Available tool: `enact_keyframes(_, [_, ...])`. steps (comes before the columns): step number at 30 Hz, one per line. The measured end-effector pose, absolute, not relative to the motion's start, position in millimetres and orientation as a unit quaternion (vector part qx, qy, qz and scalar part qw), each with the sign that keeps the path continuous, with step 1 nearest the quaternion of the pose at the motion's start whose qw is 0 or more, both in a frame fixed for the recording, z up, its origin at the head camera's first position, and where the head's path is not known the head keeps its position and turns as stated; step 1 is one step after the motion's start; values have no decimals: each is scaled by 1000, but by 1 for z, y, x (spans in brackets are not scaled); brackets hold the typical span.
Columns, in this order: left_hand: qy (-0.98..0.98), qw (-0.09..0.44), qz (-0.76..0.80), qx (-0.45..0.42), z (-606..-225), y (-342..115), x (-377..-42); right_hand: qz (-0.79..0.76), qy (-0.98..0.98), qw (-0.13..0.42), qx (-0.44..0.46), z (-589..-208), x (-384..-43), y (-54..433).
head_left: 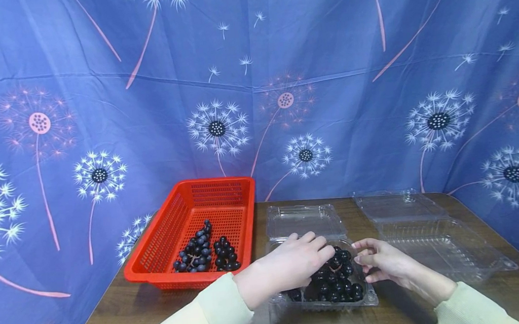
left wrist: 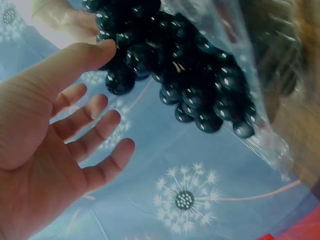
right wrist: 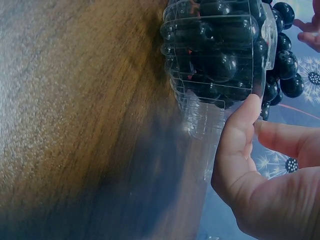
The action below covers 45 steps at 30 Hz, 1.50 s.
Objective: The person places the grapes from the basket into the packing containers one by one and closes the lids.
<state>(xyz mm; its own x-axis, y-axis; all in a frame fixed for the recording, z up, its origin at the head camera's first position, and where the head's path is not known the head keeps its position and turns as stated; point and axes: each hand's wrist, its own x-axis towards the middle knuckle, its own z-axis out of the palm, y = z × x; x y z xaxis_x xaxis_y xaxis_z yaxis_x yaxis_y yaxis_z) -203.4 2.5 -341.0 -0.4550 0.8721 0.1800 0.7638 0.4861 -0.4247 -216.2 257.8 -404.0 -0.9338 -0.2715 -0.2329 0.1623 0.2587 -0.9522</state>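
We list: bench point(head_left: 121, 320); clear box point(head_left: 332, 305) at five o'clock; left hand point(head_left: 300, 260) at the box's ten o'clock, fingers loosely spread; right hand point(head_left: 386, 262) at three, pinching the box; black grapes point(head_left: 335, 283) heaped inside, touching the left thumb.

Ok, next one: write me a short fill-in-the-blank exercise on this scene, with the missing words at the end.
1. The plastic basket is coloured ____.
2. Inside it lie ____ bunches of grapes.
3. The hand nearer the basket is the person's ____ one.
4. The lid of the clear container between the hands is not closed but ____.

Missing words: red; two; left; open.
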Motion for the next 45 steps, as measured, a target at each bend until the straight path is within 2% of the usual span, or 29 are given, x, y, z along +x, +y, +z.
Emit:
enact_keyframes(7, [-865,149,155,-453,-347,-15,-202,-608,772,181,-37,-404,-216,258])
enact_keyframes(16, [-892,125,186,-394,-360,-20,-204,-609,771,179,-41,-404,-215,258])
enact_keyframes(27, [-890,114,189,-399,-375,-16,-213,-607,773,179,-40,-405,-216,258])
enact_keyframes(32, [-880,126,191,-415,-379,-20,-216,-609,772,177,-42,-404,-216,259])
enact_keyframes(45, [-834,222,191,-468,-392,-20,-218,-610,772,175,-41,-404,-216,258])
